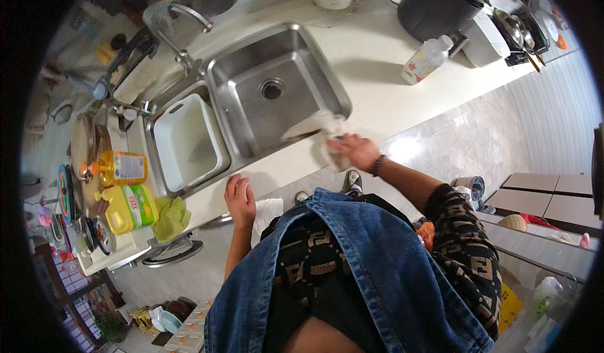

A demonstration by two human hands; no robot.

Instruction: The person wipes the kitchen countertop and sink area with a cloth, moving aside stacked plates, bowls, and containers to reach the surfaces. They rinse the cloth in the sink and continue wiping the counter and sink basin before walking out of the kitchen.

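Observation:
My right hand (357,151) grips a whitish cloth (317,121) at the front edge of the pale countertop (377,93). The cloth drapes over the near right corner of the large stainless steel sink basin (264,122), and part of it hangs past the counter edge. A drain (272,89) sits in the basin's bottom. My left hand (239,199) is at the counter's front edge, fingers slightly parted, with nothing seen in it. Left of the large basin, a white plastic tub (163,131) fills the smaller basin.
A curved faucet (186,60) stands behind the basins. On the left are an orange soap bottle (123,168), a yellow detergent jug (132,209) and a green cloth (171,218). A clear plastic bottle (427,59) and a dark appliance (436,6) occupy the counter's right side.

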